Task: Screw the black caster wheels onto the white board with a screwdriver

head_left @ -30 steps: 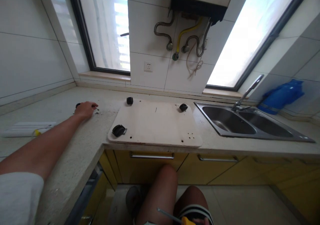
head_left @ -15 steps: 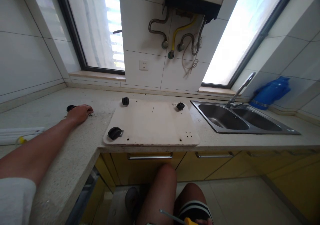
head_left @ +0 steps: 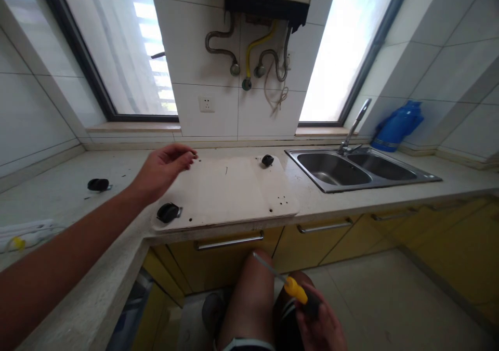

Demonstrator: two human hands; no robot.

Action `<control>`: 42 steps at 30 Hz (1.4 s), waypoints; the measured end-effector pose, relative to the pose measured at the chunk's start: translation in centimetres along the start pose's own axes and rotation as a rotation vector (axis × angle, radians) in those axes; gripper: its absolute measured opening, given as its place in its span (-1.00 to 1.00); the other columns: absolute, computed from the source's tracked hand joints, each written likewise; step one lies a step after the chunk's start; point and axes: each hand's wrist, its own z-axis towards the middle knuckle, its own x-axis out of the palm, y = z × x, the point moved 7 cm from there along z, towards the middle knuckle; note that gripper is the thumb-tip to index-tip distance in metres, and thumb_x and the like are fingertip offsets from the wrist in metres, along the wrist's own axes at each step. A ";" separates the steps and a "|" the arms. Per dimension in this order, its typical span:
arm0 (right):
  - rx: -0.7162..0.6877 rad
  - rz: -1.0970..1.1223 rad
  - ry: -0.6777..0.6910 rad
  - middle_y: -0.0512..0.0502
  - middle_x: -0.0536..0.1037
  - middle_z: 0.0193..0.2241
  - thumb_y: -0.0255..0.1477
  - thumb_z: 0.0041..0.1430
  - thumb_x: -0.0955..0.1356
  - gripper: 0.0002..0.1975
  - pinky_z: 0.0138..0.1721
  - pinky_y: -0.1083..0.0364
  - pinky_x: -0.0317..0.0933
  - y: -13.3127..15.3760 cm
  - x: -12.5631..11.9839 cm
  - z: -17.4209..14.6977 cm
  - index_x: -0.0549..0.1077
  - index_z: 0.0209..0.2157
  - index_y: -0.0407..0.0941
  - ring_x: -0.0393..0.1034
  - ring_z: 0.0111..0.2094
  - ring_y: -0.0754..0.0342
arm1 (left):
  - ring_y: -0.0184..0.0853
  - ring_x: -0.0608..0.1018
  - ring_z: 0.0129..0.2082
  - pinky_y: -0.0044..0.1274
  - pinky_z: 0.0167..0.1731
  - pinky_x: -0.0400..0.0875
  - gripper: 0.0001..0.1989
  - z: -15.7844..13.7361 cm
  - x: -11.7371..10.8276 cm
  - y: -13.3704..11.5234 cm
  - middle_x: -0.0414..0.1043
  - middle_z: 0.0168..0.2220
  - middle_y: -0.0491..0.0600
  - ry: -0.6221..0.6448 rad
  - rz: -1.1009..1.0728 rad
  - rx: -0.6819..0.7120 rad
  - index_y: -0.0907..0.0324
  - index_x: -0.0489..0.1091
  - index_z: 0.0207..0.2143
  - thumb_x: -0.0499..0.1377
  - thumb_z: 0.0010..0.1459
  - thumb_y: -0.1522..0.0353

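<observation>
Board (head_left: 230, 190): pale, flat on counter (head_left: 113, 164). Apparently done: near-left caster (head_left: 167, 212) and far-right caster (head_left: 267, 160) in place on board; fastening too small to judge. Far-left corner: hidden behind left hand (head_left: 166, 169). Apparently remaining: near-right corner, bare small holes (head_left: 283, 200), no caster; loose caster (head_left: 98, 185) on counter, apart from board. Left hand: fingers curled narrow; anything small between, cannot tell. Right hand (head_left: 323, 320): closed round screwdriver (head_left: 296, 289), above lap.

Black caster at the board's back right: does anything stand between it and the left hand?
Nothing visible: between the left hand and the black caster, only flat board shows. What lies beneath the hand is hidden.
</observation>
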 end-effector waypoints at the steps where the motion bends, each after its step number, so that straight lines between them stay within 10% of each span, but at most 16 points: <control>1: -0.009 0.067 0.034 -0.20 0.74 -0.17 0.08 -0.18 0.72 -0.35 -0.29 0.00 0.59 0.7 1.5 -0.4 0.73 -0.12 -0.01 0.63 -0.30 -0.06 | -0.24 0.60 -0.25 -0.35 -0.17 0.58 -0.54 -1.8 3.3 -1.9 0.69 -0.14 0.08 0.105 -0.116 0.018 0.13 0.63 -0.21 0.54 0.06 -0.02; 5: -0.039 0.309 0.154 -0.14 0.75 -0.19 -0.03 -0.08 0.74 -0.37 -0.21 0.15 0.53 3.7 6.2 -1.8 0.74 -0.01 0.00 0.57 -0.33 0.13 | -0.20 0.62 -0.22 -0.33 -0.19 0.61 -0.60 -8.7 12.8 -7.5 0.68 -0.16 0.06 0.407 -0.321 -0.020 0.05 0.64 -0.30 0.55 0.12 -0.04; 11: -0.111 0.421 0.195 -0.13 0.76 -0.23 -0.06 -0.04 0.73 -0.42 -0.23 0.20 0.53 6.0 6.3 -2.8 0.75 -0.01 0.01 0.57 -0.38 0.18 | -0.16 0.66 -0.04 -0.31 -0.03 0.64 -0.61 -11.7 17.2 -8.9 0.70 -0.07 0.03 0.497 -0.530 -0.160 0.04 0.62 -0.30 0.61 0.07 0.01; 27: -0.156 0.476 0.205 -0.19 0.76 -0.16 -0.13 0.06 0.70 -0.45 -0.22 0.20 0.57 4.3 2.8 -0.9 0.73 0.07 0.00 0.63 -0.35 0.15 | -0.34 0.63 -0.19 -0.51 -0.10 0.60 -0.78 -14.6 20.5 -10.4 0.66 -0.19 -0.02 0.630 -0.676 -0.208 0.04 0.69 -0.28 0.59 0.18 0.17; 42: -0.133 0.514 0.094 -0.09 0.79 -0.10 -0.21 -0.30 0.82 -0.33 -0.06 0.11 0.64 4.8 2.1 -2.2 0.78 -0.05 0.09 0.72 -0.18 0.04 | -0.42 0.66 -0.25 -0.63 -0.16 0.61 -0.89 -14.3 21.4 -10.9 0.69 -0.24 -0.02 0.595 -0.666 -0.052 0.09 0.72 -0.21 0.51 0.31 0.26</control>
